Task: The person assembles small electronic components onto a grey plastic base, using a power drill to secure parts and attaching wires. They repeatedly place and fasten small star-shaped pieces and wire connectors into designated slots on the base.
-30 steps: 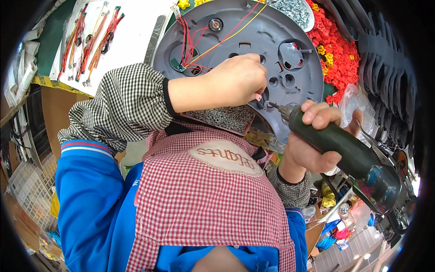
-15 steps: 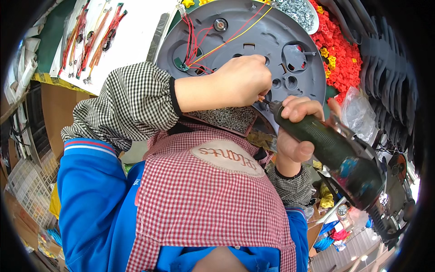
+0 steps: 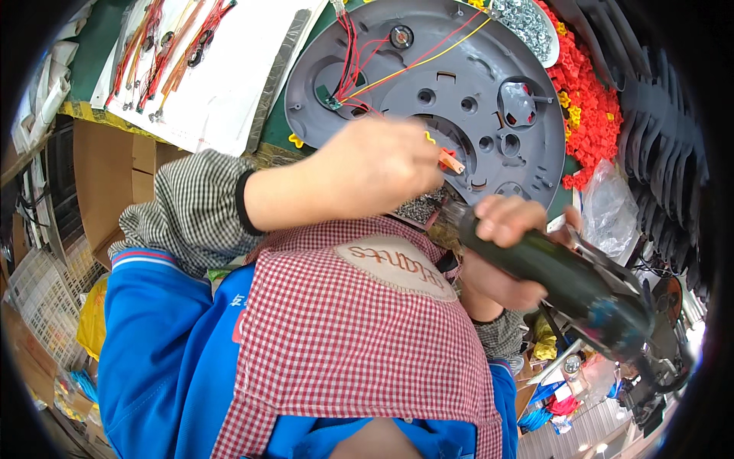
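At the left, the left hand (image 3: 386, 164) has its fingers curled, with a small orange piece (image 3: 453, 162) sticking out at their tips, over the near edge of the gray shell (image 3: 501, 65). Held only at the fingertips, the piece might slip or turn. The loose red wires (image 3: 353, 46) and the small circuit board (image 3: 332, 102), beyond the wrist at the shell's left, might be snagged by the checked sleeve (image 3: 202, 203). To the right, the right hand (image 3: 495, 279) has a closed grip around a dark green power screwdriver (image 3: 569, 283). Its tip is blurred and points toward the left fingers; a careless swing might poke them.

For containers, furthest left is a cardboard box (image 3: 95, 164) below the counter (image 3: 90, 57), its contents not clear. Near the middle, a shallow tray (image 3: 413, 223), partly hidden by the left hand, holds small screws (image 3: 422, 208); the driver's tip might scatter them if it dipped. At the far right, a white bowl (image 3: 552, 58) holds silvery screws (image 3: 524, 27), right beside a pile of red star-shaped pieces (image 3: 589, 115); a knock might mix the two.
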